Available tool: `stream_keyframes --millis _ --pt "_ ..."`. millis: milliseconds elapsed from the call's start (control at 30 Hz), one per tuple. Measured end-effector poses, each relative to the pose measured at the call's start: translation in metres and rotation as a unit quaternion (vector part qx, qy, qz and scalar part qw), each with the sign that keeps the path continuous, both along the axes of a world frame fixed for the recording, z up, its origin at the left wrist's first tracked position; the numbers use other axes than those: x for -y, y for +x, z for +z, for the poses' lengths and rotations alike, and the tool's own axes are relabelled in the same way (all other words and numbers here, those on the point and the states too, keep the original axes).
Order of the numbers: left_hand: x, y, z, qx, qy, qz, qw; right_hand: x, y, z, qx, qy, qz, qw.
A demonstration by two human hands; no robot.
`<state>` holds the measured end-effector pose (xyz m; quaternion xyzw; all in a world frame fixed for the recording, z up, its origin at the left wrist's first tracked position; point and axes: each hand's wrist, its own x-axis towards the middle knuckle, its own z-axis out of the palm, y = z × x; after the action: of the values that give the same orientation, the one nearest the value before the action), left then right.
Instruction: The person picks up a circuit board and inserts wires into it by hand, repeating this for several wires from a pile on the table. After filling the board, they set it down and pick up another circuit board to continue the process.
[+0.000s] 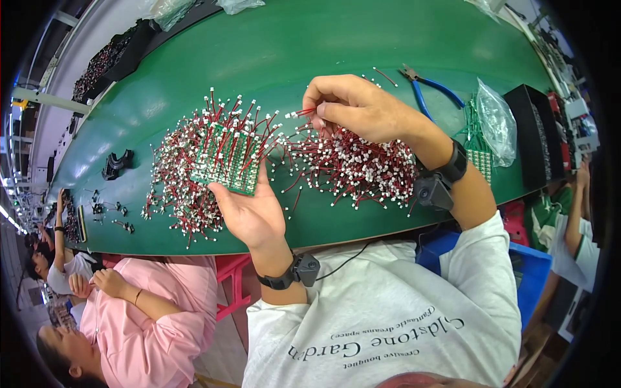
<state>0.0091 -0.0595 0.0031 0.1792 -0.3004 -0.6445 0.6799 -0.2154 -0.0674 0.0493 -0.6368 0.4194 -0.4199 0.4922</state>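
Observation:
My left hand (pixel 251 210) is closed on the near edge of a green circuit board panel (pixel 226 161), thumb on top. Short red wires with white connectors stand up from the panel. Just right of it, my right hand (pixel 352 107) pinches a few red wires (pixel 304 112) with white connector ends; the fingertips partly hide them. Below that hand spreads a pile of red wires with white connectors (pixel 369 169). Another such pile (pixel 184 165) lies under and left of the panel.
Blue-handled cutters (pixel 430 87) lie at the far right, near green boards (pixel 479 158), a clear plastic bag (pixel 497 123) and a black bin (pixel 533 129). Black parts (pixel 116 165) sit at left. A person in pink (pixel 149 310) sits to my left at the green table (pixel 291 45).

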Motion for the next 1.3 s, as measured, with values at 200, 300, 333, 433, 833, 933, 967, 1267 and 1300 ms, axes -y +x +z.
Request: stream_keyframes --millis 200,300,333,433,833,933,967,1267,1300 --pt "0.0 0.0 -0.003 -0.008 0.002 -0.006 1.0 0.005 -0.001 -0.007 -0.001 0.088 -0.027 0.996" --pt "-0.001 -0.002 0.0 -0.004 0.01 -0.008 1.0 0.005 0.001 -0.009 0.032 0.109 -0.031 0.993" --pt "-0.001 -0.002 0.0 -0.005 0.01 -0.008 1.0 0.006 0.002 -0.01 0.042 0.112 -0.021 0.993" --pt "-0.001 -0.003 -0.001 -0.008 0.016 -0.007 1.0 0.004 0.005 -0.005 0.026 0.084 -0.008 0.996" --pt "-0.007 -0.025 0.001 -0.028 0.034 -0.032 0.998 -0.023 0.034 0.012 -0.017 -0.029 -0.04 0.999" --pt "-0.01 -0.025 0.0 -0.023 0.065 -0.044 0.997 -0.033 0.044 0.015 -0.062 -0.124 -0.058 0.989" --pt "-0.012 -0.028 0.004 -0.024 0.063 -0.042 0.997 -0.033 0.047 0.013 -0.061 -0.123 -0.055 0.989" --pt "-0.021 -0.032 -0.004 -0.009 0.036 -0.072 0.997 -0.034 0.064 -0.005 -0.13 -0.258 -0.121 0.95" --pt "-0.021 -0.032 -0.006 -0.018 0.055 -0.079 0.995 -0.034 0.066 -0.007 -0.128 -0.263 -0.13 0.947"
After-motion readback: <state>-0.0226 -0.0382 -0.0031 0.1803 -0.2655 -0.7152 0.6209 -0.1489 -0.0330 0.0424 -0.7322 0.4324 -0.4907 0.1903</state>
